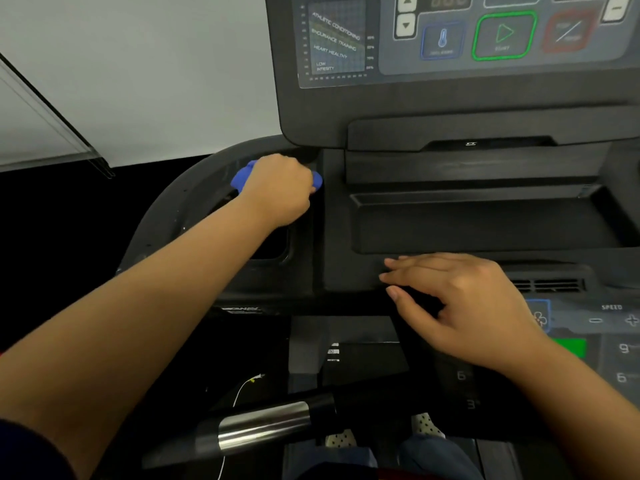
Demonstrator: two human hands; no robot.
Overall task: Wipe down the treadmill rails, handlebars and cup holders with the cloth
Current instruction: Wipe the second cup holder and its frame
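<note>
My left hand [277, 188] grips a blue cloth [240, 176] and presses it into the far end of the left cup holder [194, 202] of the black treadmill console, just below the display panel. Most of the cloth is hidden under the hand; blue shows at both sides. My right hand [460, 306] lies flat with fingers straight on the console's front ledge, holding nothing. A handlebar with a silver grip sensor [263, 427] runs across the bottom of the view.
The display panel [450, 39] with a green start button stands above. A long tray recess [485, 216] lies mid-console, speed keys [613, 320] at right. A thin white wire [242, 389] hangs below. A white wall is at left; my feet show at the bottom.
</note>
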